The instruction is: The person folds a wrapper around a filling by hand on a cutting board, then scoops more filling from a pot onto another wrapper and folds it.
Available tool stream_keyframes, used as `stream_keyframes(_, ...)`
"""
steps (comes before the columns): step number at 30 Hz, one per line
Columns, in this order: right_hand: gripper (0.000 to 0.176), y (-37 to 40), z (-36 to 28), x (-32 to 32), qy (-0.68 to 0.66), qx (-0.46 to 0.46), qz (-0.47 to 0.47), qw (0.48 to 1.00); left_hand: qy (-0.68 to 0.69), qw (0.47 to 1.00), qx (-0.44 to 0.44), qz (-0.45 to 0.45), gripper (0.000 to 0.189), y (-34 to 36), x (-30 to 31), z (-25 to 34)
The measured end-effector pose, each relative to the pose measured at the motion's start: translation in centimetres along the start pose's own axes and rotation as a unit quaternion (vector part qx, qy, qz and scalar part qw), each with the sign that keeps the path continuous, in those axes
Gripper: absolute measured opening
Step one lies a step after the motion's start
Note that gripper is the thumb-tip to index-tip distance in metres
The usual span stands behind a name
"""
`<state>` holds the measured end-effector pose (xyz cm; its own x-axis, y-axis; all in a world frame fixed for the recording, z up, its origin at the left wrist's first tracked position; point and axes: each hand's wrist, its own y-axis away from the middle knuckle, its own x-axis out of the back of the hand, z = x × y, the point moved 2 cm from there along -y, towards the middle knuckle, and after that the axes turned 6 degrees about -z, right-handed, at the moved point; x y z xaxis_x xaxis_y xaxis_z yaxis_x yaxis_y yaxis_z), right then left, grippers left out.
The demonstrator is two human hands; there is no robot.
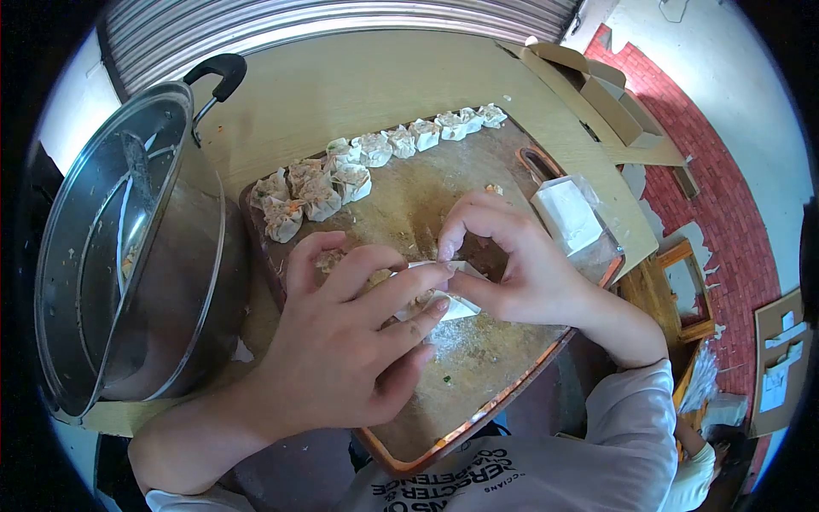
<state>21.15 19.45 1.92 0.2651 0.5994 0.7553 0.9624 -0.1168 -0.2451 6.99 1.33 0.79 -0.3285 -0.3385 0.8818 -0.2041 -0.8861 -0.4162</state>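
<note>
A white dumpling wrapper (463, 308) with some filling on it lies low over the brown cutting board (478, 375). My left hand (358, 333) reaches across it from the left, thumb and fingertips closed on its edge and hiding part of it. From the right, my right hand (525, 260) pinches the wrapper's upper side between thumb and index finger. Several shaped dumplings (373, 150) stand along the board's far edge, with more clustered at its left corner. To the right of my right hand sits a stack of square white wrappers (566, 213).
A large steel pot (200, 282) with a black handle stands tilted-looking at the left, utensils inside. Cardboard boxes (618, 102) lie at the table's far right. Flour dusts the board near its front. Another person's arm (693, 439) shows at lower right.
</note>
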Motion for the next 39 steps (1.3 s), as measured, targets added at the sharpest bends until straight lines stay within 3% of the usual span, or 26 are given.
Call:
stream_keyframes(3, 0.022, 0.1, -0.6, 0.7, 0.002, 0.005, 0.002, 1.0, 0.002, 1.0, 0.0, 0.0, 0.043, 0.0, 0.1, 0.0)
stream_keyframes(5, 0.021, 0.7, -1.1, 2.1, -0.025, -0.096, 0.005, 0.995, 0.001, 1.0, -0.003, 0.003, 0.044, -0.1, 0.2, 0.0)
stream_keyframes(6, 0.021, 1.2, -1.0, 2.7, -0.023, -0.095, 0.006, 0.995, 0.001, 1.0, -0.001, 0.006, 0.045, -0.1, 0.2, 0.0)
stream_keyframes(8, 0.02, 2.3, -0.9, 4.1, 0.128, -0.025, 0.001, 0.991, 0.002, 1.0, 0.002, 0.003, 0.046, 0.0, 0.2, 0.0)
stream_keyframes(13, 0.021, 4.0, -1.7, 4.3, 0.121, -0.044, -0.026, 0.991, 0.004, 0.999, 0.024, -0.033, 0.048, -0.2, 0.2, 0.1)
stream_keyframes(18, 0.015, 4.1, -1.2, 3.6, 0.215, 0.067, -0.061, 0.972, -0.001, 0.999, 0.021, -0.04, 0.047, -0.2, 0.1, 0.0)
stream_keyframes(33, 0.013, 3.7, 1.0, 4.0, 0.212, 0.153, -0.092, 0.961, 0.029, 0.997, 0.063, 0.028, 0.029, -0.2, -0.2, -0.4)
stream_keyframes(39, 0.011, 3.2, 1.1, 3.6, 0.202, 0.148, -0.095, 0.963, 0.029, 0.997, 0.066, 0.036, 0.028, -0.2, -0.2, -0.4)
